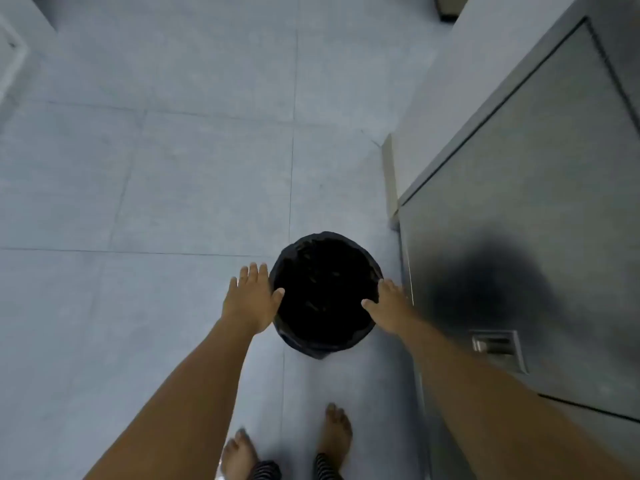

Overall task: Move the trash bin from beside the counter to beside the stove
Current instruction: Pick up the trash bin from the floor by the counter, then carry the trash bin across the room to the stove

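Observation:
A round trash bin (325,292) lined with a black bag stands on the grey tiled floor, close to the grey cabinet front on its right. My left hand (251,299) is against the bin's left side with its fingers spread and pointing forward, the thumb tip touching the rim. My right hand (389,304) is at the bin's right rim, thumb over the inner edge and fingers on the outside between the bin and the cabinet. The bin's inside is dark and shows no contents.
A grey cabinet (536,202) with a recessed handle (495,344) fills the right side. A light plinth corner (389,178) juts out ahead of the bin. Tiled floor (156,185) stretches left and ahead. My bare feet (287,448) stand just behind the bin.

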`<state>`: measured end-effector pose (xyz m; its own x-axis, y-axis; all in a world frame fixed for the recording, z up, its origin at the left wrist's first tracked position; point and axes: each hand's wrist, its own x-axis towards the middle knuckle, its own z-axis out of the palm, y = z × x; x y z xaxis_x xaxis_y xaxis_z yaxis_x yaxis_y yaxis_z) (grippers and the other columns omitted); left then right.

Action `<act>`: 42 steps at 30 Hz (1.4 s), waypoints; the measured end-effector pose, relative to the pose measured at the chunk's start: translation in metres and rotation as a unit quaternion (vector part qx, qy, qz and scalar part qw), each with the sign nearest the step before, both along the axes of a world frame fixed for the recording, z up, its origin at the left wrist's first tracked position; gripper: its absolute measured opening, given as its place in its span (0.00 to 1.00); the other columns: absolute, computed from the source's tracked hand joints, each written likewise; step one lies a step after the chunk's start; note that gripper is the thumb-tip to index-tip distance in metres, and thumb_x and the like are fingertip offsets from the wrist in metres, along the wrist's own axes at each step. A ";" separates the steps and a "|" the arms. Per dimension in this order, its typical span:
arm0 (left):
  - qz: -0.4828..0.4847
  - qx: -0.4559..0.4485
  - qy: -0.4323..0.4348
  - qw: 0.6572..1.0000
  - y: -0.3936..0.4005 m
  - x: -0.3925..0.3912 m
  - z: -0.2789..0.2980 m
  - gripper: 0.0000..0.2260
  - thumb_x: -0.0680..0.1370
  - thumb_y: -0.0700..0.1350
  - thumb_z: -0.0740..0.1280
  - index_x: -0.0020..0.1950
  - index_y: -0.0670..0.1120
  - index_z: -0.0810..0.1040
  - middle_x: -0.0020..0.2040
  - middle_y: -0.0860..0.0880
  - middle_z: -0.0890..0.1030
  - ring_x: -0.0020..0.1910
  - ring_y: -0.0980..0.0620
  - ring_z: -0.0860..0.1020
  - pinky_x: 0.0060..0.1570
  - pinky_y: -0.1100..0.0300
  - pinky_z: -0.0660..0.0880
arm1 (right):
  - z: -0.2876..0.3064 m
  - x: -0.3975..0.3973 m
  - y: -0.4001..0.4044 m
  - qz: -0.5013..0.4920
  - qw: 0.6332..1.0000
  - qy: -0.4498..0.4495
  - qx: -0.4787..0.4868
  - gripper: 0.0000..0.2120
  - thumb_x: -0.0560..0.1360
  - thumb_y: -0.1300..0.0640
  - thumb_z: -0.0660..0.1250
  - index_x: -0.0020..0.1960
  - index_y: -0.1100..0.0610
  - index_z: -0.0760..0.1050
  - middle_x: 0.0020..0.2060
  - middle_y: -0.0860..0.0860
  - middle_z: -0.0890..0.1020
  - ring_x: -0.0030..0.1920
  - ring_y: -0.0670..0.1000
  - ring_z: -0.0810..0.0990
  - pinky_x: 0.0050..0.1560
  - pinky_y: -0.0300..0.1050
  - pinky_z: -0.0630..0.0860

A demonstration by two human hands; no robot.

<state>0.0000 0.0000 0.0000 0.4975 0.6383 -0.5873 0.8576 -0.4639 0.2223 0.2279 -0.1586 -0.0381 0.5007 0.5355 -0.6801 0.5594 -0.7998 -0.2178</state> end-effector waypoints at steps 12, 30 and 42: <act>0.124 -0.048 -0.049 0.990 -0.010 0.020 -0.182 0.36 0.81 0.55 0.56 0.81 0.40 0.44 0.82 0.42 0.50 0.81 0.43 0.50 0.78 0.45 0.50 | -0.154 0.017 -0.010 -0.220 0.970 0.032 0.099 0.40 0.76 0.49 0.66 0.80 0.55 0.49 0.77 0.56 0.62 0.74 0.60 0.66 0.73 0.61 0.66; 0.428 -0.164 -0.181 0.870 -0.001 0.042 -0.023 0.31 0.71 0.50 0.69 0.71 0.43 0.64 0.66 0.42 0.76 0.64 0.36 0.76 0.65 0.40 0.73 | 0.013 0.021 0.020 -0.270 0.950 0.033 0.153 0.30 0.73 0.39 0.66 0.69 0.53 0.67 0.60 0.53 0.79 0.59 0.59 0.79 0.58 0.54 0.77; 0.435 -0.109 -0.267 0.853 0.012 0.055 0.246 0.27 0.76 0.43 0.69 0.71 0.38 0.64 0.68 0.38 0.75 0.66 0.37 0.75 0.67 0.47 0.72 | 0.268 0.043 0.046 -0.211 0.956 0.015 0.205 0.31 0.74 0.40 0.66 0.69 0.57 0.66 0.61 0.58 0.79 0.60 0.62 0.79 0.60 0.57 0.77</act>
